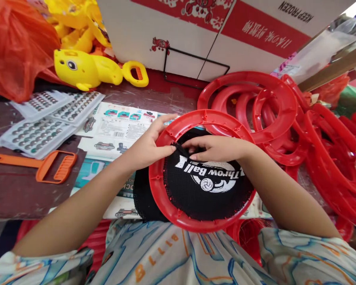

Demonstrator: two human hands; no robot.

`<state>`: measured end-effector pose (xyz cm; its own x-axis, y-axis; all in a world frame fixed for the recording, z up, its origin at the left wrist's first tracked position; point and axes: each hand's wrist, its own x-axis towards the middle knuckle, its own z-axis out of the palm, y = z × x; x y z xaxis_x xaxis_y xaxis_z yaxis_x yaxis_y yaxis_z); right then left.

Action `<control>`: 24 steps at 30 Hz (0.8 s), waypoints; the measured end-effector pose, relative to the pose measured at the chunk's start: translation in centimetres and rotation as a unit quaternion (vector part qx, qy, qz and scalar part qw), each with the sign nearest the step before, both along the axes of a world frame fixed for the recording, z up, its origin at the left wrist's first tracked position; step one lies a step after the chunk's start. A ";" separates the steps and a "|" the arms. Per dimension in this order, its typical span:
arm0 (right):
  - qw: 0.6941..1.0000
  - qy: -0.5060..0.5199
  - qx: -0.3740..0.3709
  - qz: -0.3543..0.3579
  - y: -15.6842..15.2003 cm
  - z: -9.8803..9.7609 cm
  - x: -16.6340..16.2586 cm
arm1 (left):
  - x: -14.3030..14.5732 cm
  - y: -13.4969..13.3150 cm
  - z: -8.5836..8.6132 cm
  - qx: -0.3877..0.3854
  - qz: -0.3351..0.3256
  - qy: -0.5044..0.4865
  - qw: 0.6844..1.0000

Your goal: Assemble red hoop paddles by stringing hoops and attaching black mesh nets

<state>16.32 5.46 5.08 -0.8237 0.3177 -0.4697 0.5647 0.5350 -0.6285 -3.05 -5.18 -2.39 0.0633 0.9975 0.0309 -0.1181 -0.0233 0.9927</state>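
Observation:
A red plastic ring (158,186) rests at the table's front edge, against my shirt. Black mesh fabric (180,194) printed with "Throw Ball" and a ball picture spans most of its inside. My left hand (150,144) grips the ring's upper left rim, thumb on the inner edge at the fabric. Inside the ring, the fingers of my right hand (209,148) pinch a folded bit of the fabric's edge near my left thumb. At the upper part of the ring the fabric lies away from the rim. More black fabric (144,194) shows under the ring's left side.
Several red rings (273,136) are piled at the right. Printed cardboard (118,132) lies beneath my work. At left are trays of metal balls (38,136), an orange handle (55,168), a yellow plastic toy (89,69) and a red bag (17,47). A large carton (184,47) stands behind.

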 end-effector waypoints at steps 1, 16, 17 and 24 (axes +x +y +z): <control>1.000 0.003 0.009 -0.017 0.2 0.0 -0.1 | -0.1 0.0 -0.1 0.014 -0.004 0.026 1.000; 0.937 0.220 0.214 -0.167 -1.6 0.6 0.1 | -0.3 1.9 1.0 0.004 0.006 0.113 0.994; 0.929 0.223 0.241 -0.169 -1.7 0.6 0.1 | -0.1 1.8 1.0 0.007 0.020 0.124 0.992; 0.892 0.224 0.314 -0.236 -1.9 -0.9 -0.5 | 0.9 1.6 2.1 -0.002 0.098 0.153 0.983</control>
